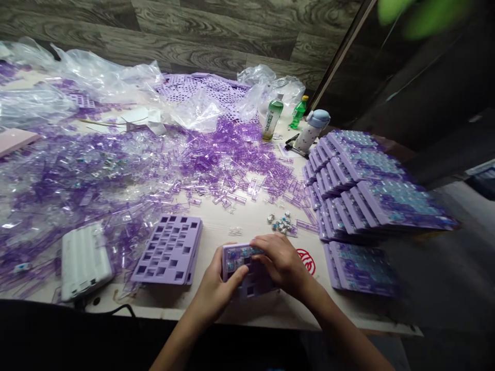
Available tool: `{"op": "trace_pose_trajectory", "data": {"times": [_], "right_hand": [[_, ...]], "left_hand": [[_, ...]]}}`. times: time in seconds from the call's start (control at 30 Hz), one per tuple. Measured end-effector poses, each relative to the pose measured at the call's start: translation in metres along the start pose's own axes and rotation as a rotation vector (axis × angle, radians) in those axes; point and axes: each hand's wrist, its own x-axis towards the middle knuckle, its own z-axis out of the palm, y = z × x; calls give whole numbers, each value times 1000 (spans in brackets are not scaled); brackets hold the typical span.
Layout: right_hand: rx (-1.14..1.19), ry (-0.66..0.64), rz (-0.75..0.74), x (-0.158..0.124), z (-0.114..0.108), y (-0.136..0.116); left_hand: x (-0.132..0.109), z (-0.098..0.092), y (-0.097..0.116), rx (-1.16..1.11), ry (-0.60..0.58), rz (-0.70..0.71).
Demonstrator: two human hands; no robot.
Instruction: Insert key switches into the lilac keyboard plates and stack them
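A purple keyboard plate (252,289) with square cut-outs is held tilted near the table's front edge. My left hand (221,281) grips its left side, thumb lying across the face. Over its upper right part, my right hand (279,258) curls its fingers against the plate; whether a small part sits between those fingertips is hidden. Clear and bluish key switches (236,253) fill cut-outs along the plate's upper left. Just beyond my right hand lies a small heap of loose switches (281,222). Some tiny clear pieces (235,231) rest behind the plate.
Bare purple plates (167,247) are stacked to the left, beside a white ribbed box (85,262). Filled plates (363,206) pile up on the right. Loose purple and clear plastic pieces (216,149) spread across the back, near a bottle (273,118) and a tumbler (311,133).
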Motion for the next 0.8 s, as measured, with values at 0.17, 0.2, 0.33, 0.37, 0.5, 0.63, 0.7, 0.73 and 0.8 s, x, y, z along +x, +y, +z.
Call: {"op": "trace_pose_trajectory", "data": {"times": [0.17,0.2,0.33,0.37,0.5,0.63,0.7,0.73,0.8], "right_hand": [[35,-124,30,-5,5,21],[23,-134,42,-3,3,28],[-252,-55,307,14,-4,61],[-337,-52,388,19,-3,67],[-449,-177,537,31,8,79],[-283,-204,475,29,10,82],[-234,-107,480,25,5,89],[-231,-45,504,22,2,94],[-233,43,564,17,-1,104]], "left_hand": [[6,-8,-21,392,88,285],[7,-10,-23,445,88,305],[9,-16,-24,639,141,345],[9,-17,-23,680,156,354],[10,-19,-25,759,199,350],[9,-20,-31,764,189,345],[9,-19,-33,766,187,353],[9,-19,-34,767,187,356],[9,-18,-34,768,190,359]]}}
